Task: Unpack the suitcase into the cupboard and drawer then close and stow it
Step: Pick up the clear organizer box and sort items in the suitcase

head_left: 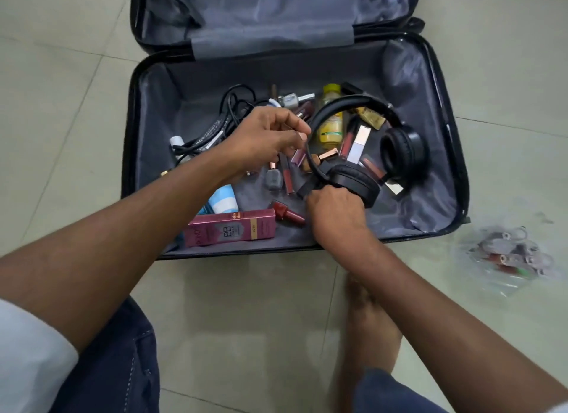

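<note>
The black hard-shell suitcase with grey fabric lining (430, 203) lies wide open on the pale tiled floor (61, 105), its lid half laid flat beyond the main half. In the main half sits a pair of black over-ear headphones with padded cups (399, 149), raised a little over the loose items. The right hand (335, 209) is clamped on the nearer ear cup where it joins the band, fingers curled round it. The left hand (264, 139) pinches the thin black headband near its left end, thumb and fingertips together on it, other fingers bent above.

Under the headband lies a yellow plastic bottle with a yellow cap (331, 126). Around it are scattered slim lip-colour tubes with rose-gold caps (359, 143), a small grey nail-polish bottle (273, 179) and a dark red lipstick (287, 214) near the front wall. Just left of that lipstick lies a long pink cardboard carton marked BB (230, 228), with a blue-and-white striped tube (222, 202) touching its far side. A tangle of black cables (215, 126) fills the left rear of the compartment, partly hidden by the left forearm.

Outside the case, on the floor to the right, lies a clear plastic bag of small cosmetic tubes (513, 255). Bare feet and dark denim-clad legs show at the bottom edge.
</note>
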